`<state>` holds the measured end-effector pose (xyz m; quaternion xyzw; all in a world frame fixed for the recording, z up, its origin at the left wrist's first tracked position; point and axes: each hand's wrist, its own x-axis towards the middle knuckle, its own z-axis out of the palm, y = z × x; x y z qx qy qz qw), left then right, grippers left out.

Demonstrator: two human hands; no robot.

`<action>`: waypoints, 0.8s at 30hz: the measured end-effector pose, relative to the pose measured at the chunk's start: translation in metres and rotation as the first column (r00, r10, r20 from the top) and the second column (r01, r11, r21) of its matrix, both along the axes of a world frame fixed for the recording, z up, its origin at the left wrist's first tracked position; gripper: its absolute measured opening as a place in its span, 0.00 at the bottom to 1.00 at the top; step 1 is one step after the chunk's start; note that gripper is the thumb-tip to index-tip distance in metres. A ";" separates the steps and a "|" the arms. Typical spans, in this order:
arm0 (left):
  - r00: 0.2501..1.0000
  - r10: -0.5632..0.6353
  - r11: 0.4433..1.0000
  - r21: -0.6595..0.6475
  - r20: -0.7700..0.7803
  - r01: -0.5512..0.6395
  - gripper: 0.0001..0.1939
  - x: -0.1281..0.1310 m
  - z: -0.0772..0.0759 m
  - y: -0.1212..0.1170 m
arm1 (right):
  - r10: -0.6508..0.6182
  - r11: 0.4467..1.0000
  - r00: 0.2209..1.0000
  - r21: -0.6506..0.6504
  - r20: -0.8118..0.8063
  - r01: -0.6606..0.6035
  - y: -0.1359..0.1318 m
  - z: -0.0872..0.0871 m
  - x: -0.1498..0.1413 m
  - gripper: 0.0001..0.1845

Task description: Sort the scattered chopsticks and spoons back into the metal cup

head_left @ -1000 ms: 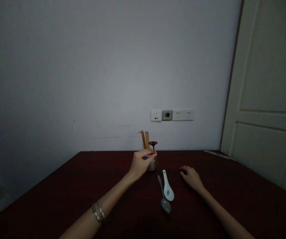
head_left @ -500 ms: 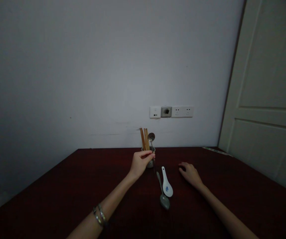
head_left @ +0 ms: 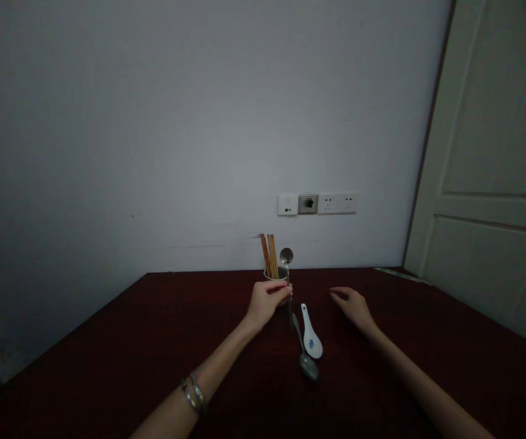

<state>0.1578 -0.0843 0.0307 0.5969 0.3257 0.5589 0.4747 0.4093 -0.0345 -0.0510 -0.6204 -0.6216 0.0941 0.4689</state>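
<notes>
My left hand (head_left: pixel 270 300) pinches the handle of a small round-bowled metal spoon (head_left: pixel 286 256), held upright with its bowl at the top. Just behind that hand stands a cup (head_left: pixel 282 274) with several wooden chopsticks (head_left: pixel 271 257) leaning in it; my fingers hide part of its front. Below and to the right, a white ceramic spoon (head_left: pixel 311 341) with a blue mark lies on the table. A metal spoon (head_left: pixel 309 367) lies right beside it, handle pointing away from me. My right hand (head_left: pixel 354 306) rests on the table to the right, fingers loosely stretched, holding nothing.
The dark red table (head_left: pixel 153 341) reaches back to a pale wall. Wall sockets (head_left: pixel 318 203) sit above its back edge. A pale panelled door (head_left: pixel 487 183) is at the right. A light strip (head_left: pixel 400 275) lies near the back right corner.
My left hand, with the small metal spoon, has moved slightly right and towards me, away from the cup's opening. My right hand has barely moved. The whole view has shifted a little.
</notes>
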 end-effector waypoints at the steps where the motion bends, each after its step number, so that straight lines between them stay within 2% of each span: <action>1: 1.000 -0.014 1.000 -0.006 0.004 0.014 0.13 0.000 0.000 0.000 | 0.034 0.999 0.996 0.017 -0.080 -0.033 -0.003 0.013 -0.008 0.16; 4: 0.999 -0.045 0.999 -0.009 -0.008 0.045 0.13 0.001 -0.002 0.000 | 0.220 0.975 0.922 0.042 -0.317 -0.218 -0.018 0.052 -0.040 0.19; 6: 0.999 -0.044 0.999 -0.001 -0.031 0.044 0.13 0.001 -0.004 0.001 | 0.304 0.949 0.864 0.045 -0.402 -0.313 -0.032 0.073 -0.063 0.20; 9: 0.997 -0.026 0.999 0.027 -0.077 0.028 0.12 0.002 -0.007 0.002 | 0.361 0.926 0.811 0.078 -0.460 -0.368 -0.050 0.090 -0.085 0.19; 15: 0.986 -0.017 0.996 0.086 -0.164 0.032 0.10 0.006 -0.016 0.001 | 0.364 0.918 0.755 0.072 -0.545 -0.391 -0.058 0.088 -0.093 0.19; 24: 0.974 -0.035 0.989 0.130 -0.223 0.066 0.09 0.008 -0.017 -0.002 | 0.393 0.913 0.798 0.091 -0.457 -0.398 -0.060 0.087 -0.096 0.15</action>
